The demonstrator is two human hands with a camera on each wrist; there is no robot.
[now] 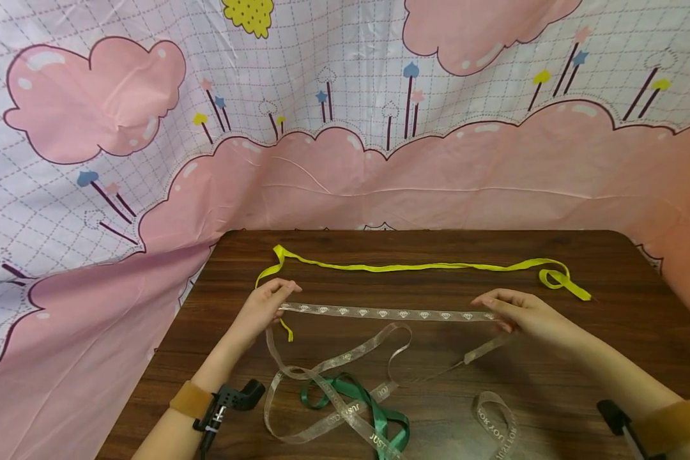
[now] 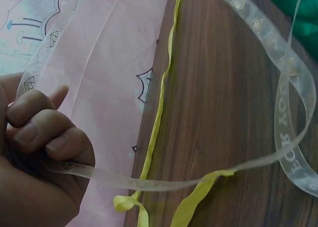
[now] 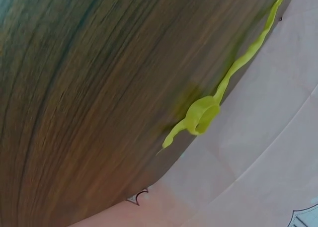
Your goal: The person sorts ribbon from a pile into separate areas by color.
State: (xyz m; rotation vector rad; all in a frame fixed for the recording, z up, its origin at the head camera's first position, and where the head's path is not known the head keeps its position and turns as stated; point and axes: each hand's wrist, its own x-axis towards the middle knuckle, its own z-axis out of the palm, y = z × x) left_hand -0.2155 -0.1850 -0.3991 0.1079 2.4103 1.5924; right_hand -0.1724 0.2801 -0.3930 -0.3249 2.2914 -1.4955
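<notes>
A sheer whitish ribbon printed with diamond shapes is stretched level between both hands above the table. My left hand pinches its left end; in the left wrist view the fingers curl round it and a length of the ribbon trails out below them. The right hand pinches the other end, from which a short tail hangs. That hand is out of sight in the right wrist view. Loose loops of sheer ribbon with printed lettering lie nearer the body, partly across a green satin ribbon.
Beyond the hands a yellow ribbon runs along the far side of the dark wooden table, curled at its right end. A lettered sheer loop lies at the near right. Patterned pink cloth hangs behind the table.
</notes>
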